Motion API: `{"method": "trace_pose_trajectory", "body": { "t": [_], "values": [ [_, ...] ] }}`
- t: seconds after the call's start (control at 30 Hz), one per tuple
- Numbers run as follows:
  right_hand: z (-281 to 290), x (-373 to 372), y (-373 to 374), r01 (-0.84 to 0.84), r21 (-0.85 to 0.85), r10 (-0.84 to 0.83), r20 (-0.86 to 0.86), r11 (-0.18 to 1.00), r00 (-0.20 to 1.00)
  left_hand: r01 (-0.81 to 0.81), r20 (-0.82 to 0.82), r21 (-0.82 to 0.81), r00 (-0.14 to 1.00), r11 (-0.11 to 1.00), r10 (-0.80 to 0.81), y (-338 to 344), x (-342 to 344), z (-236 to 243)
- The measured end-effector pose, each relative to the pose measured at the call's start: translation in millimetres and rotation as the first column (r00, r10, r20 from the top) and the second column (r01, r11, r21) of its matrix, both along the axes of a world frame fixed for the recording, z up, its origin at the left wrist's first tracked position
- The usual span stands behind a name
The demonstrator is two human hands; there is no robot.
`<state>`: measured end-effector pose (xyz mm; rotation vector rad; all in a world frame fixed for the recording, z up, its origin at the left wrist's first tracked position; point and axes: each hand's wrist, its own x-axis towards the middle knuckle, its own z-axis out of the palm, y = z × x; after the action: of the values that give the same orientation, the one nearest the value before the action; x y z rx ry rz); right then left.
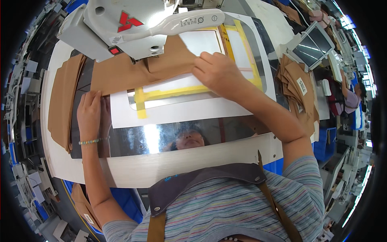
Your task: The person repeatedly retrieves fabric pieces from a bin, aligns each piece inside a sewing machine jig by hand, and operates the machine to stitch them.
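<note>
A brown fabric panel (117, 75) lies partly under the head of a white sewing machine (109, 30), with a fold in its middle. My left hand (88, 111) pinches the panel's near left corner. At its right end, my right hand (215, 74) grips the edge, fingers closed and bent over the cloth. Below the panel is a white template sheet (125, 117) with a framed opening edged in yellow tape (175, 92). The needle area is hidden behind the machine head.
Brown fabric pieces are stacked at the left (64, 105); more labelled brown pieces (296, 82) fan out at the right. A tilted screen (312, 48) stands behind these. A shiny metal plate (133, 141) covers the near tabletop. Blue bins (324, 143) sit beside the table.
</note>
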<state>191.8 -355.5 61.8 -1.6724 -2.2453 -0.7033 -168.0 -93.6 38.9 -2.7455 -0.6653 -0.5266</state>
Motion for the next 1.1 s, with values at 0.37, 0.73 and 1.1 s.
{"method": "trace_pose_trajectory", "body": {
  "t": [0.37, 0.73, 1.1],
  "values": [
    [-14.8, -36.5, 35.2, -0.142, 0.073, 0.15, -0.125, 0.987, 0.981, -0.273, 0.152, 0.16, 0.956, 0.948, 0.25, 24.9, -46.3, 29.9],
    [-31.2, -78.4, 87.8, -0.142, 0.083, 0.143, -0.007, 0.986, 0.99, -0.315, 0.06, -0.147, 0.943, 0.938, 0.327, 19.3, -146.6, -28.6],
    [2.0, 50.7, -62.6, 0.155, -0.076, -0.141, 0.17, 0.985, 0.975, 0.364, 0.025, -0.035, 0.932, 0.931, -0.363, 0.0, 65.7, -5.1]
  ]
}}
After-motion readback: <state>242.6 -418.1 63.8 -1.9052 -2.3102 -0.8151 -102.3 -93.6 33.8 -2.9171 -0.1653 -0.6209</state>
